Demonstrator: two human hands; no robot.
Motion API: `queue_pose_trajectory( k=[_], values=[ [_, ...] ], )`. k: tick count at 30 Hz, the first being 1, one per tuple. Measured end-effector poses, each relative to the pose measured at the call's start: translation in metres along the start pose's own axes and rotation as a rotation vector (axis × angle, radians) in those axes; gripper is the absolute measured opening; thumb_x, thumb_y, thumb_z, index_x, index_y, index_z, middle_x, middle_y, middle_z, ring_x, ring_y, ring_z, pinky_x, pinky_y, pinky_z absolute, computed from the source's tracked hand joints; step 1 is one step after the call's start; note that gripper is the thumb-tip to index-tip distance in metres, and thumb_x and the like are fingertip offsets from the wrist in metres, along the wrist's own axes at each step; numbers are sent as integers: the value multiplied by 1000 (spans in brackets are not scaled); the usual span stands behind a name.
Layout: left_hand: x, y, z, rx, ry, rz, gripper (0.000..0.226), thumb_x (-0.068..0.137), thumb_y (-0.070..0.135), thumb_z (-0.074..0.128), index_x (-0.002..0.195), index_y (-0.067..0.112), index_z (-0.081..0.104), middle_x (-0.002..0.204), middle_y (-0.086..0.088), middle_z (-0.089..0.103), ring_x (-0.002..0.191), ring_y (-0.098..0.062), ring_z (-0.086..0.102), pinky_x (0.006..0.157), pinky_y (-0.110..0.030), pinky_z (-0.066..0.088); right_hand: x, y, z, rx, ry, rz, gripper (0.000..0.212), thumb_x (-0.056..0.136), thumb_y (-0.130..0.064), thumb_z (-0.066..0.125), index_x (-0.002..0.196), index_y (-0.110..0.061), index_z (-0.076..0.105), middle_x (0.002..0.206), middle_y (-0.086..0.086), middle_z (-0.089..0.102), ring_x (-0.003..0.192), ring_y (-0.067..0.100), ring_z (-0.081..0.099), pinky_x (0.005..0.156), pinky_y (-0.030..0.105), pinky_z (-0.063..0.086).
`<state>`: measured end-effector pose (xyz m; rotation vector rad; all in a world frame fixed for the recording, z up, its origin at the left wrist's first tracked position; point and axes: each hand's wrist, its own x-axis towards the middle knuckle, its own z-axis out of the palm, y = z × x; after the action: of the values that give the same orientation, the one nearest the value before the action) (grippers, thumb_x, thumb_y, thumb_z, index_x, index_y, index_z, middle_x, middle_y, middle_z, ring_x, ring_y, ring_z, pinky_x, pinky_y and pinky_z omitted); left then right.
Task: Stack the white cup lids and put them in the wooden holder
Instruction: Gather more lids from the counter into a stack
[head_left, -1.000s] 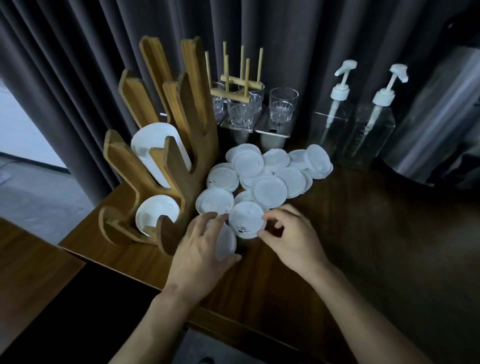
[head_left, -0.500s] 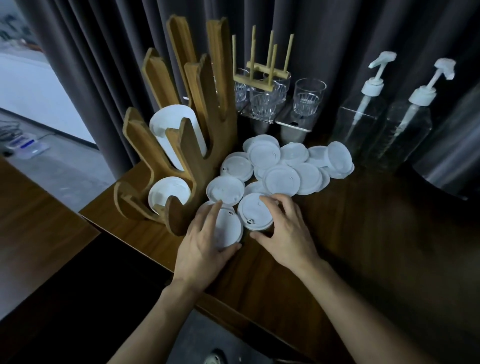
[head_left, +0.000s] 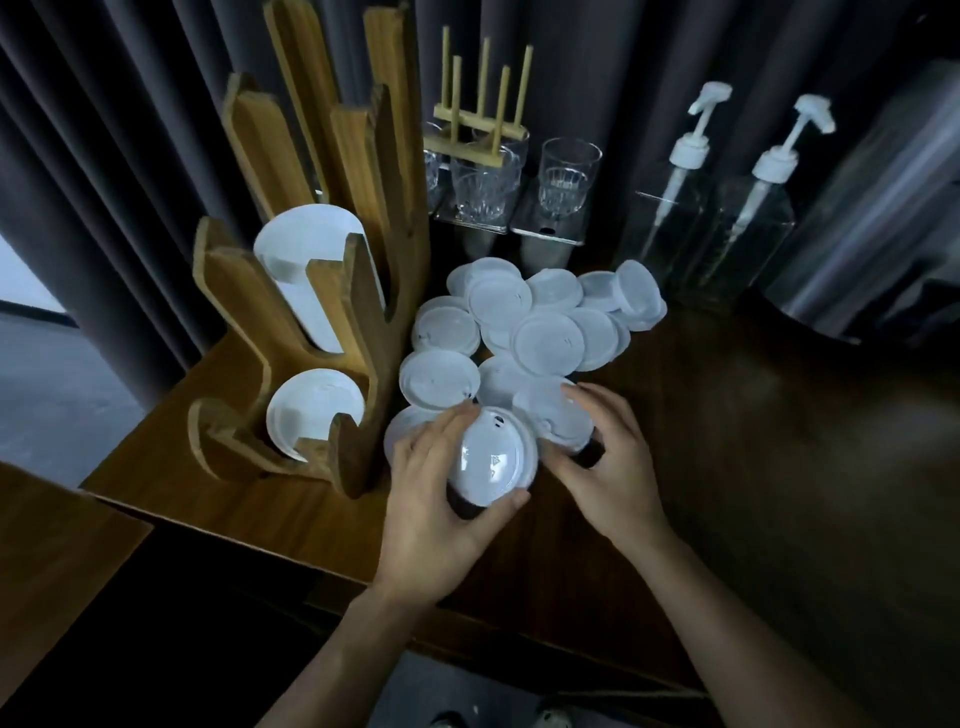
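Several white cup lids (head_left: 545, 332) lie in a loose pile on the dark wooden table (head_left: 753, 467). My left hand (head_left: 436, 499) grips one white lid (head_left: 493, 460), lifted and tilted above the table. My right hand (head_left: 608, 462) curls round a second lid (head_left: 550, 415) just right of it, raised at its near edge. The wooden holder (head_left: 332, 312) stands to the left. White lids fill its two lower slots (head_left: 311, 410), and the upper stack (head_left: 311, 270) leans back.
Behind the pile stand clear glasses (head_left: 566, 176) under a bamboo peg rack (head_left: 483, 119), and two clear pump bottles (head_left: 748, 218) at the back right. A lower wooden surface (head_left: 52, 561) lies at the left, past the table's near edge. Dark curtains close the back.
My left hand has lifted its lid off the table and tilted it. My right hand has closed on the neighbouring lid and raised it. The view has moved closer.
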<state>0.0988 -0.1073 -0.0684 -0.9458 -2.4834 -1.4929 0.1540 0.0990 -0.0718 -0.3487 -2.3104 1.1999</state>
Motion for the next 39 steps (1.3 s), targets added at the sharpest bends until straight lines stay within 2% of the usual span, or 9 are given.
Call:
queue_pose_trajectory(
  k=[4, 8, 12, 19, 22, 26, 29, 32, 39],
  values=[
    [10, 21, 7, -703, -179, -292, 61, 91, 51, 68, 147, 33, 53, 140, 26, 61, 133, 1, 56, 100, -21, 52, -6, -17, -13, 400, 83, 259, 35, 95, -42, 69, 129, -32, 68, 131, -9, 67, 121, 6, 65, 98, 28, 54],
    [26, 13, 16, -1206, -275, -581, 46, 109, 40, 46, 152, 24, 50, 151, 1, 60, 141, -20, 56, 106, -44, 53, -5, -24, -22, 666, 158, 455, 54, 95, -65, 52, 130, -26, 66, 123, 1, 75, 108, 25, 74, 88, 41, 57],
    [34, 12, 17, -1195, -274, -616, 50, 114, 40, 26, 152, 20, 51, 150, -7, 61, 140, -27, 56, 114, -55, 47, -6, -24, -24, 713, 166, 513, 56, 94, -71, 50, 127, -28, 66, 117, 5, 77, 99, 28, 76, 77, 37, 58],
    [38, 17, 25, -1061, -307, -563, 53, 112, 46, 32, 154, 20, 49, 154, -7, 57, 145, -25, 51, 123, -57, 35, -8, -13, -21, 589, 187, 488, 17, 104, -28, 60, 119, -21, 65, 98, 10, 78, 69, 23, 74, 59, 31, 57],
    [38, 17, 29, -1024, -280, -563, 54, 114, 46, 26, 157, 20, 44, 155, -8, 55, 146, -26, 51, 122, -56, 37, -9, -8, -19, 525, 168, 448, 25, 99, -21, 69, 122, -25, 61, 105, 1, 75, 77, 20, 75, 57, 29, 56],
    [38, 22, 31, -999, -235, -550, 51, 115, 43, 22, 153, 20, 48, 151, -12, 58, 142, -31, 54, 117, -55, 44, -14, -6, -15, 454, 68, 372, 29, 95, -17, 73, 118, -32, 63, 105, -15, 75, 98, 6, 72, 72, 23, 58],
    [37, 25, 32, -975, -235, -515, 50, 113, 43, 28, 149, 17, 52, 147, -18, 60, 138, -37, 56, 116, -62, 43, -16, -2, -12, 370, -16, 331, 33, 94, -22, 76, 124, -32, 66, 113, -12, 74, 106, 8, 71, 85, 32, 61],
    [36, 21, 34, -934, -247, -488, 52, 113, 43, 28, 151, 13, 50, 148, -19, 58, 140, -38, 55, 118, -65, 38, -17, 1, -10, 299, 17, 283, 34, 93, -24, 76, 124, -35, 70, 120, -13, 67, 109, 5, 68, 89, 27, 58],
    [34, 17, 40, -925, -219, -461, 44, 114, 36, 34, 151, 16, 48, 147, -11, 60, 138, -30, 58, 111, -46, 52, -23, -1, -10, 209, 55, 128, 31, 103, -24, 64, 131, -33, 68, 129, -19, 62, 122, -2, 60, 98, 13, 48]
  ],
)
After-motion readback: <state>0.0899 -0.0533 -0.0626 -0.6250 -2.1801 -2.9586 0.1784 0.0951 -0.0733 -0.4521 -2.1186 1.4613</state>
